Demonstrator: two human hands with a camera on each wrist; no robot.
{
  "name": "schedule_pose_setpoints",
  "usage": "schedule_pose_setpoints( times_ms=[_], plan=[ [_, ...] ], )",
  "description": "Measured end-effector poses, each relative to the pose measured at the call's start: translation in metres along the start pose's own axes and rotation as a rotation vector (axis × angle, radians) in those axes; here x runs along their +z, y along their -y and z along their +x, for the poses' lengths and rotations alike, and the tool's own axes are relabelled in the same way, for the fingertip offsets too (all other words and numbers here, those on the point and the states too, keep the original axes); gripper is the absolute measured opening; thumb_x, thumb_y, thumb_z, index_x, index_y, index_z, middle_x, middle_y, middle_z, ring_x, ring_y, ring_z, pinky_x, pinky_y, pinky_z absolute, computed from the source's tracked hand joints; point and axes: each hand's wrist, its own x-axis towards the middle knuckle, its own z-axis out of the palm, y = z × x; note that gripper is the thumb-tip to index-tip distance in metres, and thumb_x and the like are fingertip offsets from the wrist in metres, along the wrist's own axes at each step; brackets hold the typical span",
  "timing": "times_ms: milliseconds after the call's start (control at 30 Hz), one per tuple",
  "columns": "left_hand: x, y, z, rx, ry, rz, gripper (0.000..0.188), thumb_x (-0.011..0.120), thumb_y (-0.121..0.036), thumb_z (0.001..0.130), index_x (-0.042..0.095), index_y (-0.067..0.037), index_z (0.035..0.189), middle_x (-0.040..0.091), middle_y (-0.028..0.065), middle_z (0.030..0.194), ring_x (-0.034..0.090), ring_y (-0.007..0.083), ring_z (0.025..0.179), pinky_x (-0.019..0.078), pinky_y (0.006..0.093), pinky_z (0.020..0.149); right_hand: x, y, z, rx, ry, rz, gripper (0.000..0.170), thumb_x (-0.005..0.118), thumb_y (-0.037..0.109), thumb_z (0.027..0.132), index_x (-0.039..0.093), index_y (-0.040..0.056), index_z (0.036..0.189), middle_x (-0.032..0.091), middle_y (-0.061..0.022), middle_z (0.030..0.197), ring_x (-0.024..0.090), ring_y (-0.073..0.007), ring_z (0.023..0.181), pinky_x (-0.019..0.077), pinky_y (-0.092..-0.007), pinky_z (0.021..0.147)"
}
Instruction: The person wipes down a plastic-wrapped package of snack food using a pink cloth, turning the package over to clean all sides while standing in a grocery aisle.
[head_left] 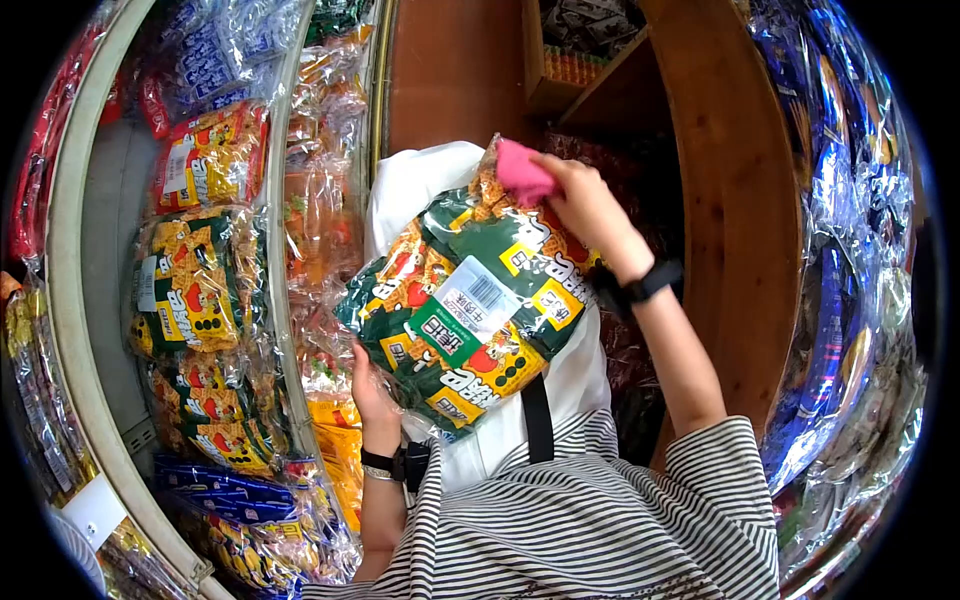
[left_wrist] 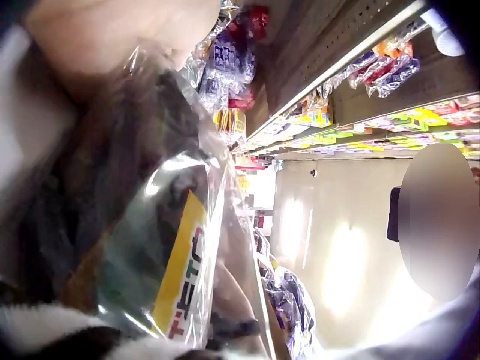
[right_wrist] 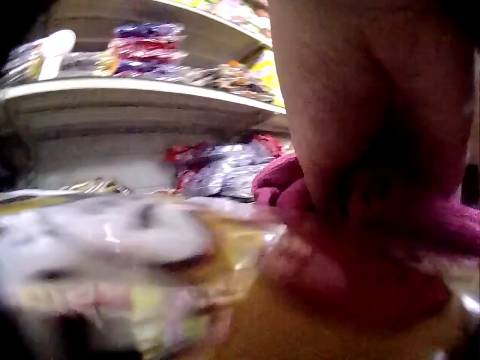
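Observation:
A large clear bag of green and yellow snack packs (head_left: pixel 470 310) is held tilted over the lap in the head view. My left hand (head_left: pixel 375 395) grips its lower left edge, fingers hidden beneath the bag. At the top corner, my right hand (head_left: pixel 585 200) holds a bunched pink cloth (head_left: pixel 524 172) against the plastic. The left wrist view shows the clear wrapping (left_wrist: pixel 187 225) close under the left palm (left_wrist: pixel 127 37). Blurred in the right wrist view, the right hand (right_wrist: pixel 375 112) presses the pink cloth (right_wrist: pixel 281 180) to the bag's surface.
To the left, a shelf holds a red and yellow snack bag (head_left: pixel 212 155), more green bags (head_left: pixel 195 285) and blue packs (head_left: pixel 225 495). A wooden shelf side (head_left: pixel 745 200) stands at right, with blue packs (head_left: pixel 830 330) beyond. Another person (left_wrist: pixel 439 225) appears in the left wrist view.

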Motion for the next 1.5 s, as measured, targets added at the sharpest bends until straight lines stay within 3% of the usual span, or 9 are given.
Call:
schedule_pose_setpoints(
  times_ms=[200,367,600,833,1100,1167,1233,1300,1500],
  plan=[
    [-0.004,0.005,0.004,0.028,-0.148,0.094,0.047,0.047,-0.042,0.101,0.051,-0.005,0.13,0.058,0.0064,0.128,0.056,0.0226,0.115,0.0425,0.0383,0.1,0.059,0.088,-0.121,-0.475,0.099,-0.218,0.038,0.058,0.007,0.078,0.065,0.0154,0.114,0.049,-0.0239,0.133,0.043,-0.0415,0.13,0.033,-0.0592,0.108],
    [-0.015,0.004,0.002,-0.001,-0.089,0.059,0.051,0.044,-0.044,0.101,0.048,-0.006,0.134,0.055,0.0066,0.132,0.054,0.0227,0.117,0.0418,0.0395,0.101,0.031,0.055,-0.114,-0.239,-0.054,-0.242,0.042,0.059,0.002,0.075,0.067,0.0179,0.113,0.052,-0.0185,0.136,0.047,-0.0317,0.132,0.0346,-0.0521,0.11],
    [-0.048,0.002,-0.014,-0.047,-0.042,0.209,0.049,0.056,-0.036,0.097,0.049,-0.005,0.134,0.056,0.0082,0.13,0.054,0.0243,0.117,0.0436,0.0418,0.099,0.019,-0.01,-0.147,0.154,-0.299,0.092,0.064,0.055,-0.017,0.071,0.064,0.0171,0.125,0.043,-0.0235,0.144,0.049,-0.0413,0.127,0.0482,-0.0423,0.099],
    [-0.065,-0.002,-0.035,-0.288,0.16,0.263,0.05,0.064,-0.016,0.092,0.046,-0.006,0.138,0.055,0.0087,0.134,0.054,0.0261,0.121,0.0439,0.0464,0.101,0.026,0.033,-0.176,-0.139,-0.119,-0.059,0.065,0.066,-0.006,0.065,0.066,0.0208,0.125,0.043,-0.0201,0.145,0.04,-0.0363,0.137,0.0324,-0.0482,0.113],
    [0.024,0.012,-0.023,-0.21,0.196,0.093,0.056,0.037,-0.046,0.103,0.038,-0.007,0.143,0.049,0.0101,0.141,0.049,0.0261,0.128,0.039,0.0409,0.108,0.057,0.087,-0.143,-0.512,0.045,0.067,0.033,0.059,0.011,0.078,0.068,0.013,0.11,0.046,-0.0179,0.144,0.041,-0.0356,0.136,0.0296,-0.0541,0.113],
    [0.027,0.004,-0.014,-0.438,0.553,-0.277,0.056,0.032,-0.044,0.105,0.038,-0.002,0.142,0.046,0.0114,0.144,0.048,0.0242,0.129,0.0388,0.0426,0.109,0.061,0.097,-0.149,-0.67,0.134,0.086,0.029,0.059,0.013,0.078,0.069,0.0124,0.106,0.048,-0.0179,0.142,0.043,-0.0345,0.135,0.0314,-0.0529,0.113],
    [0.027,0.005,-0.003,-0.197,0.158,-0.047,0.053,0.031,-0.04,0.105,0.043,0.001,0.137,0.053,0.0141,0.137,0.053,0.028,0.123,0.0403,0.0416,0.107,0.055,0.097,-0.157,-0.706,0.169,0.119,0.023,0.06,0.013,0.077,0.071,0.012,0.097,0.052,-0.0155,0.139,0.044,-0.0313,0.135,0.0326,-0.0515,0.112],
    [0.02,0.005,0.0,-0.236,0.211,-0.171,0.05,0.034,-0.038,0.105,0.045,-0.001,0.137,0.056,0.0136,0.134,0.055,0.0293,0.121,0.0415,0.044,0.106,0.045,0.083,-0.16,-0.811,0.286,0.233,0.016,0.062,0.017,0.072,0.072,0.0093,0.081,0.059,-0.0139,0.13,0.05,-0.0306,0.129,0.036,-0.0495,0.11],
    [0.017,-0.005,-0.001,-0.292,0.261,-0.208,0.045,0.039,-0.034,0.105,0.043,-0.007,0.14,0.052,0.0116,0.138,0.053,0.0293,0.124,0.0419,0.0485,0.105,0.023,-0.003,-0.133,-0.323,-0.023,0.419,0.017,0.063,0.004,0.078,0.074,0.0085,0.09,0.058,-0.0163,0.132,0.05,-0.0325,0.128,0.0375,-0.0414,0.11]
  ],
)
